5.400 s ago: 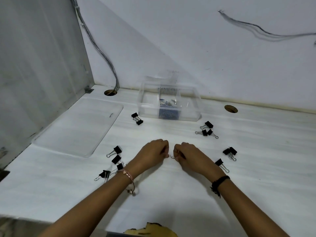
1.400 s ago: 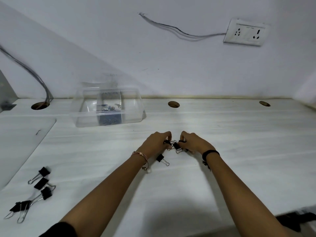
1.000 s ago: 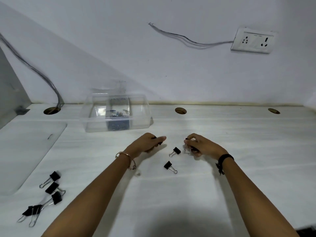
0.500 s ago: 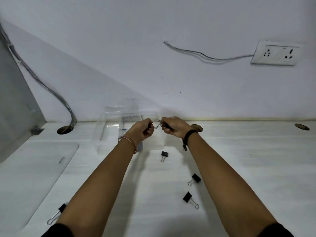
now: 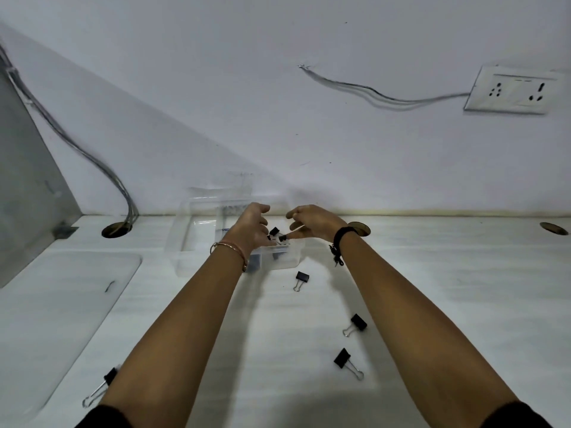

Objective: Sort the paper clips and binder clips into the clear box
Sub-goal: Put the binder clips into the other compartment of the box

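both hands were over the clear plastic box (image 5: 185, 242), which sat near the back edge of the white worktop (image 5: 432, 288). the left hand (image 5: 251, 228) and right hand (image 5: 312, 222) had their fingers spread and loose, pinching nothing, with two small black binder clips (image 5: 277, 235) between them, apparently dropping into the box's right compartment. to do this well, the release ought to be kept low and inside the walls so nothing bounced out. three more black binder clips (image 5: 302, 277) lay on the worktop in front of the box, another (image 5: 108, 378) near the front left edge beside a clear flat lid (image 5: 61, 288).
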